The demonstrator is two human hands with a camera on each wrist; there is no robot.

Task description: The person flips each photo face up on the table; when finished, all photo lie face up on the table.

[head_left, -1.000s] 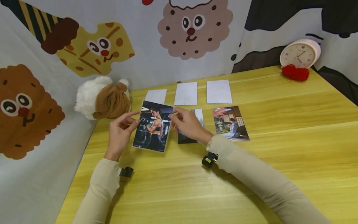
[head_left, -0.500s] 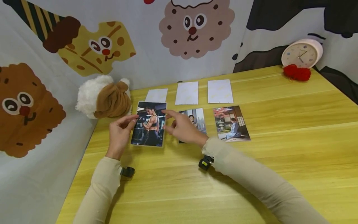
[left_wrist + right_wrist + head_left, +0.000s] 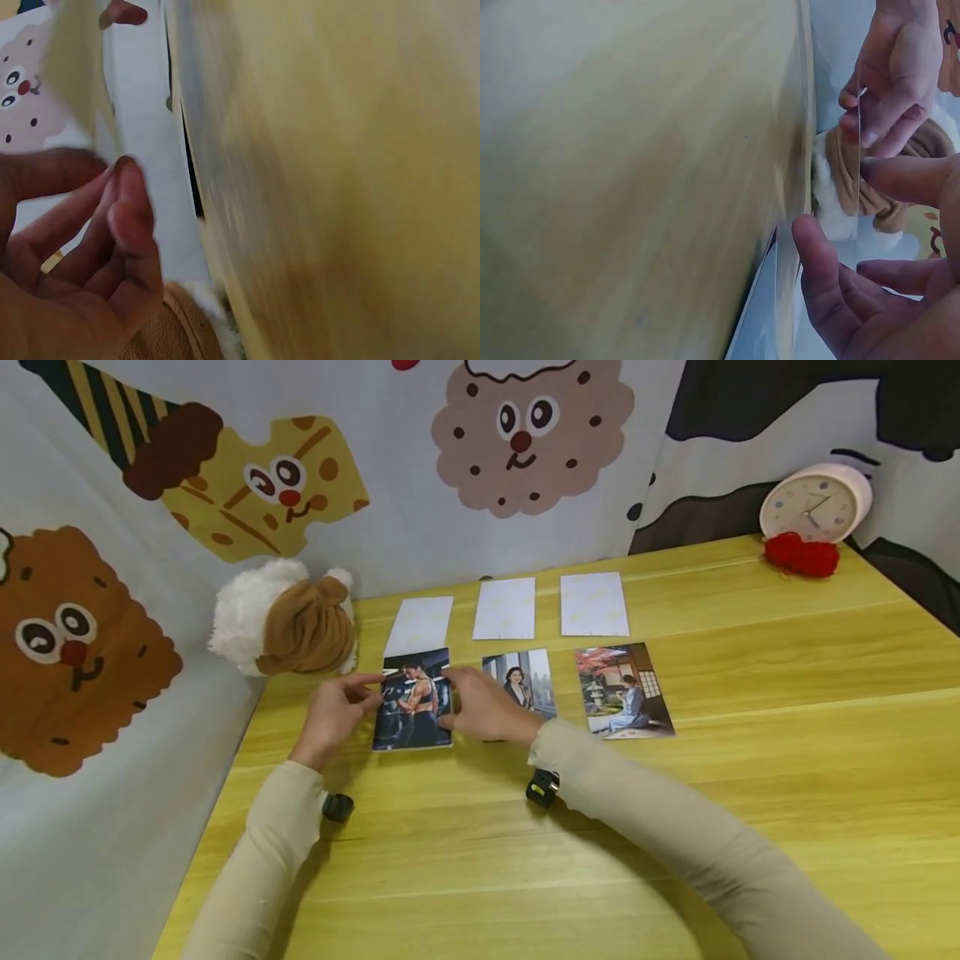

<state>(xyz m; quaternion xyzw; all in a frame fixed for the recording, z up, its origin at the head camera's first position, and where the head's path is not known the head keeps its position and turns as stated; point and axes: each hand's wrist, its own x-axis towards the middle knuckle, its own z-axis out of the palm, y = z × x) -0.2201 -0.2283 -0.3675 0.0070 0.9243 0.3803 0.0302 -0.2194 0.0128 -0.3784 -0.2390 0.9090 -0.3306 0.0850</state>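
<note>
Evidently, our left hand (image 3: 333, 714) pinches the gym photo (image 3: 412, 714) by one edge, while our right hand (image 3: 487, 706) spreads its fingers at the other. We hold it just above the worktop (image 3: 420, 860), before the left white card (image 3: 420, 622). We judge it light, springy, easily creased; edges suit best.

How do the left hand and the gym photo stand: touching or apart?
Touching: the right wrist view shows the left hand pinching the gym photo by its edge.

- Left sleeve (image 3: 270, 847): long, plain beige fabric
- Right sleeve (image 3: 660, 817): matching beige, creased along the forearm
- Left wrist camera (image 3: 338, 807): small, black, blocky
- Right wrist camera (image 3: 542, 787): black, with a yellow marking (image 3: 537, 791)
</note>
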